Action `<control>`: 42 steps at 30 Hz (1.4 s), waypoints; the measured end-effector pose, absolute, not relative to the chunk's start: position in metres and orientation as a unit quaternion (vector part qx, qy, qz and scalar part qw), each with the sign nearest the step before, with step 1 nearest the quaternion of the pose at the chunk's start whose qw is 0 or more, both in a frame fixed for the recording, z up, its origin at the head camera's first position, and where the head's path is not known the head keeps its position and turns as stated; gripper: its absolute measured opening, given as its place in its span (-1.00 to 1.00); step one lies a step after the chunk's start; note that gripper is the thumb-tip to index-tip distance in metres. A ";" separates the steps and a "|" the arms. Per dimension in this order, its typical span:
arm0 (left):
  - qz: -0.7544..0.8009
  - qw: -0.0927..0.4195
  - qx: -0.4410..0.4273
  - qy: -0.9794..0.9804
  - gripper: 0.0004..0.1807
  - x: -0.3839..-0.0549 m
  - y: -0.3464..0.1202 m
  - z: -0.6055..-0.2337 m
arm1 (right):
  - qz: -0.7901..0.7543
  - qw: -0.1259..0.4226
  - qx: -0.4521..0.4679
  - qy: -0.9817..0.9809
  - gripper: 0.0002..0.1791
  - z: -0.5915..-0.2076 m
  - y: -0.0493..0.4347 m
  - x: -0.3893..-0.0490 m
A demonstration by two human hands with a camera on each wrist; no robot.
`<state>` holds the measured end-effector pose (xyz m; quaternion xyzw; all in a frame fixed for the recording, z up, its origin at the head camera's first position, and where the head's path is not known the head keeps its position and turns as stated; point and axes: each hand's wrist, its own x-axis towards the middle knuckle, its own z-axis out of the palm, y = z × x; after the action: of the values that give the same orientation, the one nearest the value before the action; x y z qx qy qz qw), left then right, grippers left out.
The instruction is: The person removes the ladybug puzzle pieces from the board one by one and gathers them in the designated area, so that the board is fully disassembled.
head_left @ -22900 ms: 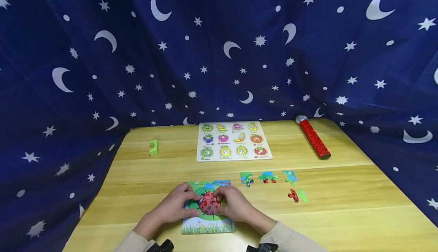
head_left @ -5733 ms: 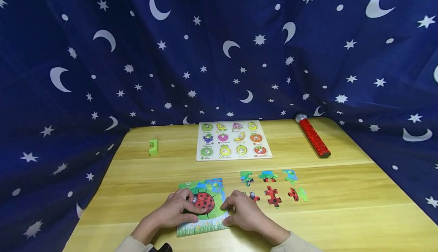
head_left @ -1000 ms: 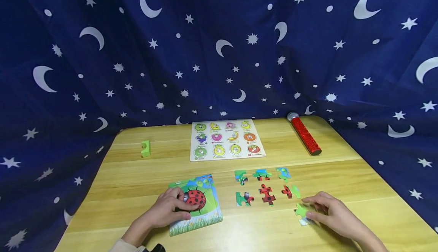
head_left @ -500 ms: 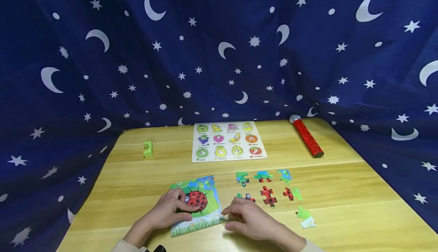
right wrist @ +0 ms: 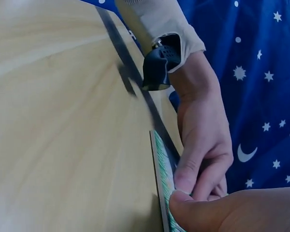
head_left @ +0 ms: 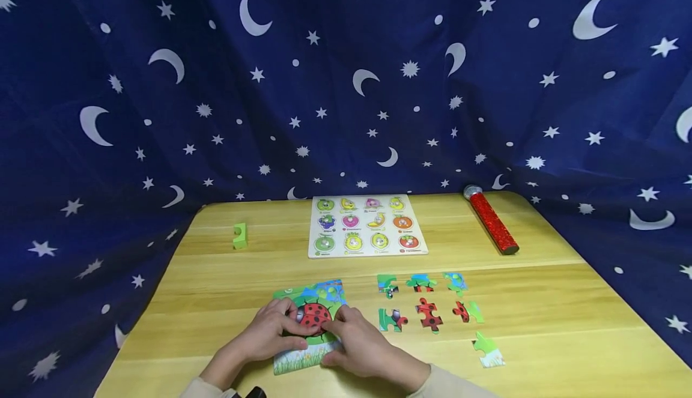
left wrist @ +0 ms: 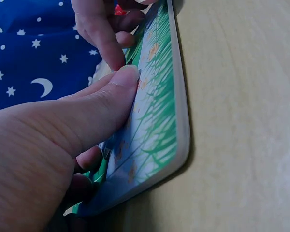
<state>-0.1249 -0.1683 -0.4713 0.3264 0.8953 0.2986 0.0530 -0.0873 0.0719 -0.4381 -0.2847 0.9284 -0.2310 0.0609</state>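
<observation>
A ladybug jigsaw board [head_left: 305, 359] lies slightly turned on the table in front of me. My left hand [head_left: 267, 335] rests on its left part, index finger stretched across the ladybug picture. In the left wrist view that hand's thumb [left wrist: 104, 104] lies on the printed face. My right hand [head_left: 363, 344] bends over the board's right side, its index fingertip on the ladybug and its thumb near the lower edge; I cannot tell whether it pinches a piece. In the right wrist view the right thumb [right wrist: 193, 210] overlaps the board's grassy edge [right wrist: 163, 159], beside the left fingers.
Loose jigsaw pieces lie in loose rows at the right, among them a red one [head_left: 429, 316] and a green one [head_left: 489, 351]. A fruit peg board [head_left: 367, 249] lies behind, a red microphone [head_left: 493, 221] back right, a green block [head_left: 240, 236] back left.
The right hand has let go of the green piece at the lower right and come left onto the board. Over the longer span, several more pieces joined the rows. The left hand stays on the board.
</observation>
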 end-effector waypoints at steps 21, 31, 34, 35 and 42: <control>0.315 -0.007 0.353 0.881 -0.68 -0.121 -0.191 -0.480 | -0.255 0.037 -0.252 0.933 -0.49 -0.449 0.069 -0.088; 0.259 -0.063 0.310 0.912 -0.68 -0.116 -0.196 -0.479 | -0.269 0.037 -0.236 0.933 -0.44 -0.451 0.066 -0.094; 0.254 -0.055 0.303 0.917 -0.67 -0.116 -0.196 -0.478 | -0.274 0.039 -0.235 0.932 -0.44 -0.450 0.066 -0.094; 0.253 -0.052 0.302 0.918 -0.67 -0.116 -0.196 -0.479 | -0.275 0.041 -0.236 0.931 -0.45 -0.449 0.067 -0.094; 0.259 -0.048 0.291 0.920 -0.66 -0.112 -0.195 -0.480 | -0.280 0.034 -0.251 0.926 -0.56 -0.448 0.069 -0.095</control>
<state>-0.1122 -0.1947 -0.4795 0.2910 0.9197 0.2590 -0.0485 -0.0954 0.0687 -0.4480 -0.2508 0.9259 -0.2804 0.0339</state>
